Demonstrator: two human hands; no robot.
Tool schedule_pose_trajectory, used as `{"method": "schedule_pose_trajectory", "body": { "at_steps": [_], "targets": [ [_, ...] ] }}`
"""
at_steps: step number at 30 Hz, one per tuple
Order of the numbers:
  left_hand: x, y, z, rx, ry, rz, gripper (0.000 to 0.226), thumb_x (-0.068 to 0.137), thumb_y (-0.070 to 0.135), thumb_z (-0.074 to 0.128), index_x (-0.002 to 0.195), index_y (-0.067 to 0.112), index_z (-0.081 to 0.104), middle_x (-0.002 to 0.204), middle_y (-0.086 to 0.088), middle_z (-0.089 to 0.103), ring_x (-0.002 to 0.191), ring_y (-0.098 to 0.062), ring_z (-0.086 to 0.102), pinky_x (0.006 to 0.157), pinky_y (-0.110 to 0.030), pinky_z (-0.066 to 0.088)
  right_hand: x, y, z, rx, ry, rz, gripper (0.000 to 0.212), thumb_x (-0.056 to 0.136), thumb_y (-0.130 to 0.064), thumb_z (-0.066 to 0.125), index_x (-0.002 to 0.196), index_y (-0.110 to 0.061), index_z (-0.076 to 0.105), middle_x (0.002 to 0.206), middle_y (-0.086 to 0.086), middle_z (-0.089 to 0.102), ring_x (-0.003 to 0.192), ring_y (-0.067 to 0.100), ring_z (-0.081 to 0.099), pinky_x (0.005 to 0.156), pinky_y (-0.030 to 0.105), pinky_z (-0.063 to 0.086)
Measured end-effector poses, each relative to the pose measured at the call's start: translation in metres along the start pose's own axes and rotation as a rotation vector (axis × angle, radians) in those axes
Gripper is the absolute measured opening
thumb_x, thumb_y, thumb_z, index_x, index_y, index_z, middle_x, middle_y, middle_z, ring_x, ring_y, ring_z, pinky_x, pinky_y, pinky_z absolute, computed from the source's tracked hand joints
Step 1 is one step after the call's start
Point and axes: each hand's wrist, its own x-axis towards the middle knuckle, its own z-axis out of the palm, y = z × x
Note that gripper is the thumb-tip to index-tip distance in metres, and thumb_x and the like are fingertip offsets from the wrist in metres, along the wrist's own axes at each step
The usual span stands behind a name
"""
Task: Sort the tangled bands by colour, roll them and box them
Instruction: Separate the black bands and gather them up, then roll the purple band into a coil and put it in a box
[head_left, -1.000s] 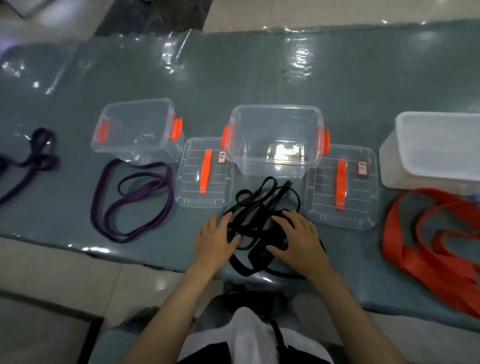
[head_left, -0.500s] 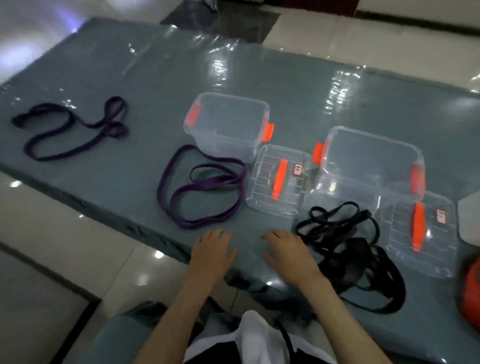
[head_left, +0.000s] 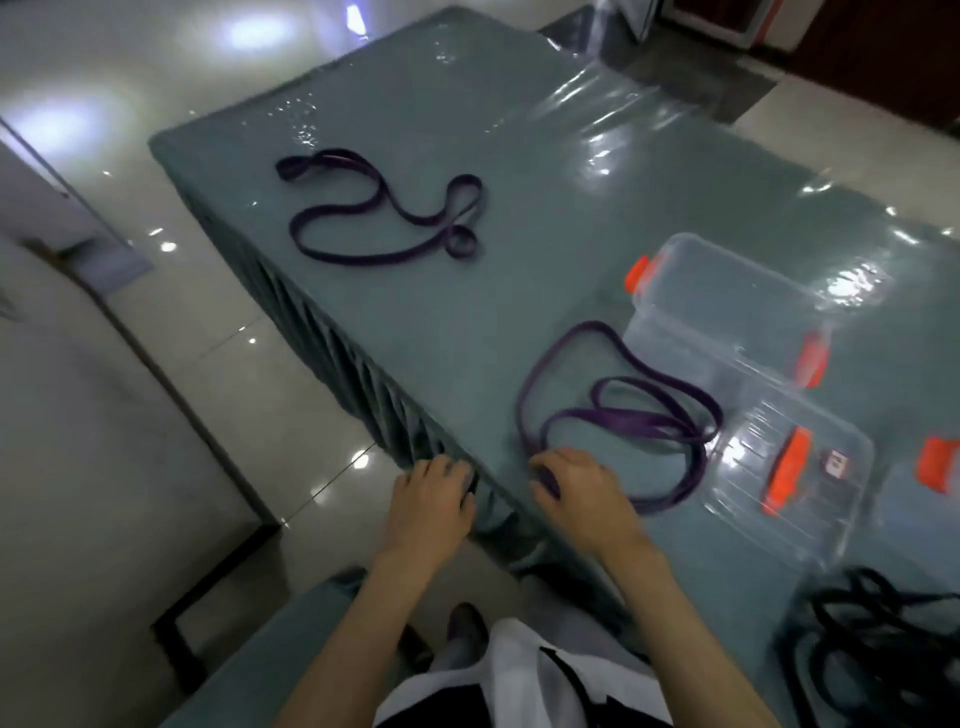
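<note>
1. Your right hand (head_left: 576, 493) covers the near end of the purple band (head_left: 618, 415); you cannot tell whether it grips it.
2. The black bands (head_left: 893, 649) run off the right edge.
3. The label on the lid (head_left: 789, 467) is too blurred to read.

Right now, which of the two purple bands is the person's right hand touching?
The near purple band, looped beside the clear box; the right hand rests on its near end. The far purple band lies untouched.

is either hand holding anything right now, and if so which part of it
The right hand is on the near end of the purple band; whether it grips it cannot be told. The left hand rests at the table edge, holding nothing.
</note>
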Motion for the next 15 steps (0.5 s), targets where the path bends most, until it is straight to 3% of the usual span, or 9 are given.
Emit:
{"method": "schedule_pose_trajectory", "body": {
  "at_steps": [6, 11, 15],
  "targets": [
    [0.046, -0.057, -0.033, 0.051, 0.035, -0.085, 0.035, 0.104, 0.036, 0.048, 0.136, 0.025, 0.057, 0.136, 0.003, 0.056, 0.126, -0.021, 0.052, 0.098, -0.037, 0.040, 0.090, -0.043, -0.003, 0.058, -0.032, -0.074, 0.035, 0.104, -0.033, 0.060, 0.135, -0.017, 0.064, 0.136, 0.005, 0.064, 0.126, 0.029, 0.060, 0.105, 0.042, 0.047],
    [0.109, -0.100, -0.067, 0.103, 0.067, -0.111, 0.036, 0.105, 0.033, 0.046, 0.137, 0.022, 0.057, 0.138, 0.001, 0.058, 0.126, -0.023, 0.053, 0.096, -0.037, 0.040, 0.164, -0.073, -0.003, 0.129, -0.036, -0.105, 0.035, 0.104, -0.033, 0.060, 0.136, -0.019, 0.065, 0.139, 0.003, 0.063, 0.131, 0.026, 0.057, 0.110, 0.041, 0.045],
    [0.171, -0.126, -0.091, 0.135, -0.001, -0.115, 0.040, 0.105, 0.031, 0.048, 0.143, 0.023, 0.054, 0.142, -0.001, 0.055, 0.130, -0.026, 0.050, 0.100, -0.038, 0.040, 0.226, -0.081, -0.004, 0.166, -0.085, -0.088, 0.036, 0.105, -0.032, 0.059, 0.138, -0.018, 0.064, 0.142, 0.004, 0.061, 0.133, 0.027, 0.056, 0.112, 0.040, 0.042]
  ]
}}
